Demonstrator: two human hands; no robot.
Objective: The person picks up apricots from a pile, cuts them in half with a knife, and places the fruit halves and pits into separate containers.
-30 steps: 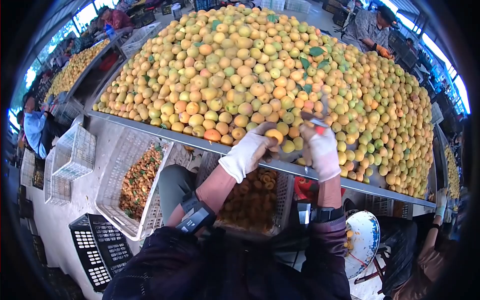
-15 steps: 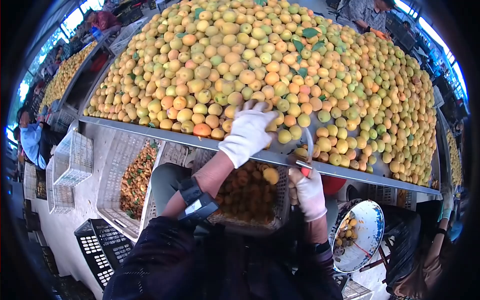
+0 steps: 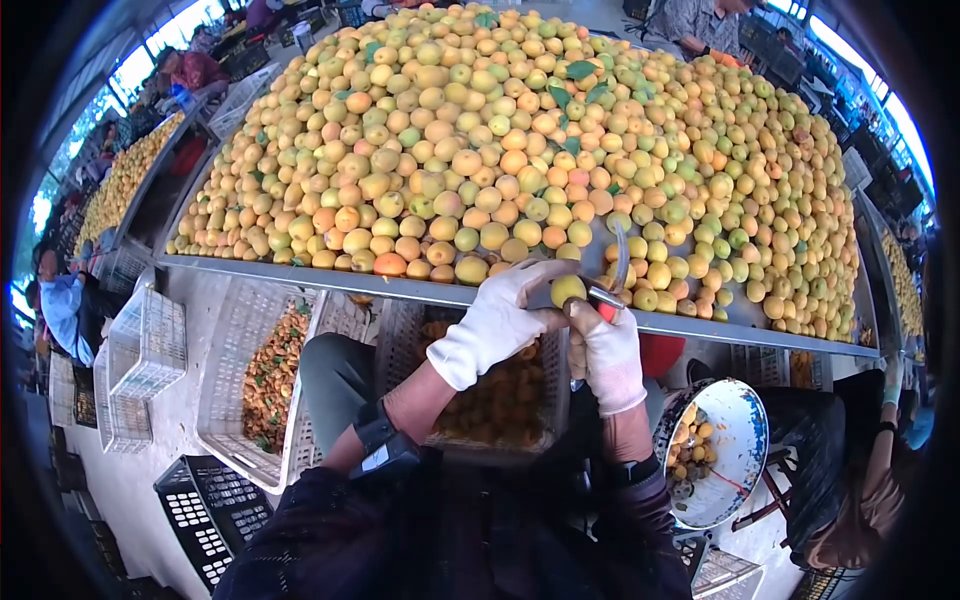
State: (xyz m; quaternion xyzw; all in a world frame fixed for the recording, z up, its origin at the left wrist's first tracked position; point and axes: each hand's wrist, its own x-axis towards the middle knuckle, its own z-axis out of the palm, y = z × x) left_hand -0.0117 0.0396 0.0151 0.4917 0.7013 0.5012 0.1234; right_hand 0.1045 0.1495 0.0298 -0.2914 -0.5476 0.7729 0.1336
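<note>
Head view: an apricot [image 3: 567,290] is pinched in the fingertips of the left hand [image 3: 497,322], just over the near edge of the table [image 3: 300,276]. That hand wears a white glove and curls round the fruit from the left. The right hand [image 3: 606,352], gloved too, is closed tight on a knife [image 3: 620,262] with a red handle. The blade stands up just right of the apricot; whether it touches the fruit I cannot tell.

Straight below the hands sits a white crate [image 3: 556,385] filled with orange cut halves. Left of the person's knee is a second crate [image 3: 235,330], with darker brownish pieces piled along its right side. To the right, near the right elbow, a white and blue bowl [image 3: 745,440] holds a few small pieces.

Beyond the hands the table carries a big heap [image 3: 500,130] of yellow, orange and green fruit with a few leaves, rising towards the far side. A person in blue [image 3: 62,300] sits at the far left, and another person [image 3: 700,20] stands at the far end of the table.
</note>
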